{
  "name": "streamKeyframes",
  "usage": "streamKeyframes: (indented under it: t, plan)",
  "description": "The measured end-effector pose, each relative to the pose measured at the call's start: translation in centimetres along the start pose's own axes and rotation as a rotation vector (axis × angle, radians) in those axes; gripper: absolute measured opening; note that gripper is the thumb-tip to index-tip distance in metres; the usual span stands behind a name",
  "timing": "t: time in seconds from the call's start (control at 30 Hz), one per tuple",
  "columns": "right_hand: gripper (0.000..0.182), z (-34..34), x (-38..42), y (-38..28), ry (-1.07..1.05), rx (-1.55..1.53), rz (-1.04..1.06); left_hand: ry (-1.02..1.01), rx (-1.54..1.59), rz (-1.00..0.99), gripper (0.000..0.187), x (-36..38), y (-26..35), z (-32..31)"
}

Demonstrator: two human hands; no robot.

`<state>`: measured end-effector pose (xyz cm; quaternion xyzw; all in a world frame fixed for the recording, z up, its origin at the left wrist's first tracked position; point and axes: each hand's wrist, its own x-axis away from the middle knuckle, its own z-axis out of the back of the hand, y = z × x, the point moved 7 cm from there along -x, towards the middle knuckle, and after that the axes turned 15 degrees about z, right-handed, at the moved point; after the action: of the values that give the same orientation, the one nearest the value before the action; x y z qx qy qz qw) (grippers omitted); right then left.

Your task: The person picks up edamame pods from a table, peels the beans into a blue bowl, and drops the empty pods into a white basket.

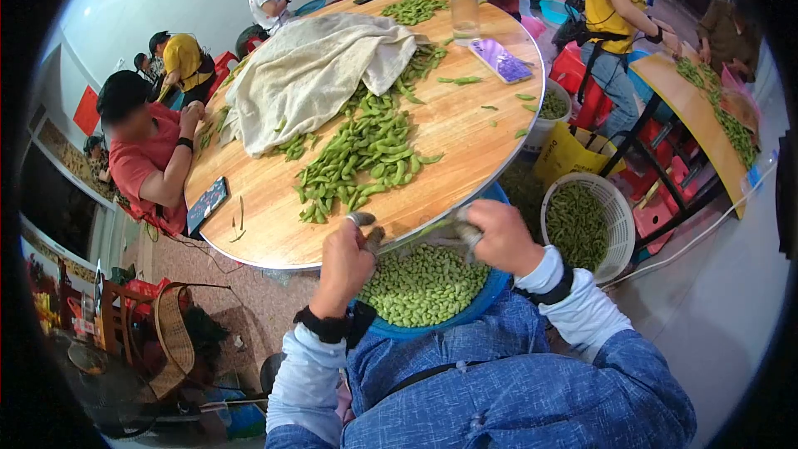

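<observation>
Above a blue basin on my lap, both my hands hang near the table edge. My left hand is closed, with worn grey coverings on its fingertips; anything in its pinch is too small to name. My right hand, also with a covered fingertip, is closed on a blurred green bean pod. Shelled green beans fill much of the basin. Just beyond my hands, a pile of green bean pods lies on the round wooden table, partly under a pale cloth.
On the table are a clear bottle, a purple-screened phone and a dark phone. A white basket of pods and a yellow bag stand at right. Several people sit or stand around the tables.
</observation>
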<state>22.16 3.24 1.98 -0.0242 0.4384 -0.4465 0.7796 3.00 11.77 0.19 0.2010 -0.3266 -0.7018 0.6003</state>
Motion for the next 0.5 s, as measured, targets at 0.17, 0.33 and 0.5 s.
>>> streamKeyframes:
  t: [0.17, 0.33, 0.5]
  plan:
    - [0.015, 4.0, 3.3, 4.5, 0.159, -0.022, -0.266, 0.267, -0.337, -0.117, 0.026, -2.7, -0.9, 0.3]
    - [0.012, 7.8, 8.6, 9.8, 0.218, 0.101, -0.477, 0.138, -0.334, -0.224, 0.023, 0.9, 0.6, -0.5]
    - [0.018, 10.7, 15.5, 14.8, 0.125, 0.405, -0.639, 0.219, -0.295, -0.48, 0.018, 2.8, 4.3, 1.0]
